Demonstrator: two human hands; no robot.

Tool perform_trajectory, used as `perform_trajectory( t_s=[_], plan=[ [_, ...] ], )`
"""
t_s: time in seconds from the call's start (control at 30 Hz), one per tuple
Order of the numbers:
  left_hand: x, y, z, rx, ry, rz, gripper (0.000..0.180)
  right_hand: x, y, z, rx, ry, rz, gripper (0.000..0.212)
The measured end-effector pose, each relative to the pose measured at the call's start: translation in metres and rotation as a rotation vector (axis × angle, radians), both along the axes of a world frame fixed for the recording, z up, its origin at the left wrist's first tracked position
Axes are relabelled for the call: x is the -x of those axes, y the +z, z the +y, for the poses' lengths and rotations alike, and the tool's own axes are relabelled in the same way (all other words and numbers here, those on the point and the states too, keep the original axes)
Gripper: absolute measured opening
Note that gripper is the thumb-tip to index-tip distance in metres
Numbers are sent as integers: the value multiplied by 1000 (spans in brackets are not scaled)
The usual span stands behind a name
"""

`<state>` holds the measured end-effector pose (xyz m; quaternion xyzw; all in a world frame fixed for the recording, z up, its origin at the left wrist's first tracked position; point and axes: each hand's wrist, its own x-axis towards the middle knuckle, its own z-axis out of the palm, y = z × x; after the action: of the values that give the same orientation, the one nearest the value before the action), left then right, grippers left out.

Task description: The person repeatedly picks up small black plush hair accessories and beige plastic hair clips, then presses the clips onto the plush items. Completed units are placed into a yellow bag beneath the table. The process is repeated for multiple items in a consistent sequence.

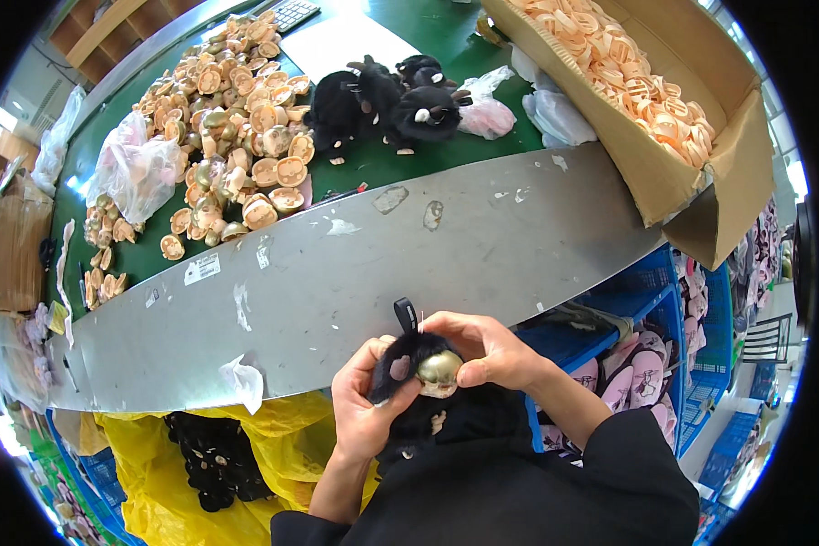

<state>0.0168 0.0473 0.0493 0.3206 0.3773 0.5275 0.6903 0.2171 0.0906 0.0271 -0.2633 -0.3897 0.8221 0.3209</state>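
Observation:
My left hand grips a black plush toy body from below and the left. My right hand pinches a shiny gold-toned doll face against the front of that plush. A black strap loop sticks up from the plush. Both hands are over my lap, just in front of the grey metal edge of the table.
A pile of peach and gold doll faces lies on the green table top, with several black plush toys beside it. A cardboard box of peach faces stands at right. A yellow bag of black plush sits below left; blue crates at right.

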Motion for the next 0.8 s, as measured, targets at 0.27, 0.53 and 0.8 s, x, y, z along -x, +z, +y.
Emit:
perform_trajectory(
  t_s=[0.27, 0.53, 0.8],
  plan=[
    [-3, 13, -3, -182, -57, 60, 16, -6, -5, -11, 157, 91, 106, 80],
    [2, 5, 6, -209, -143, 115, 19, -6, -2, -15, 100, -22, 146, 66],
    [-8, 15, 3, -170, -117, 106, 23, -6, -2, -18, -11, 22, 200, 53]
  ],
)
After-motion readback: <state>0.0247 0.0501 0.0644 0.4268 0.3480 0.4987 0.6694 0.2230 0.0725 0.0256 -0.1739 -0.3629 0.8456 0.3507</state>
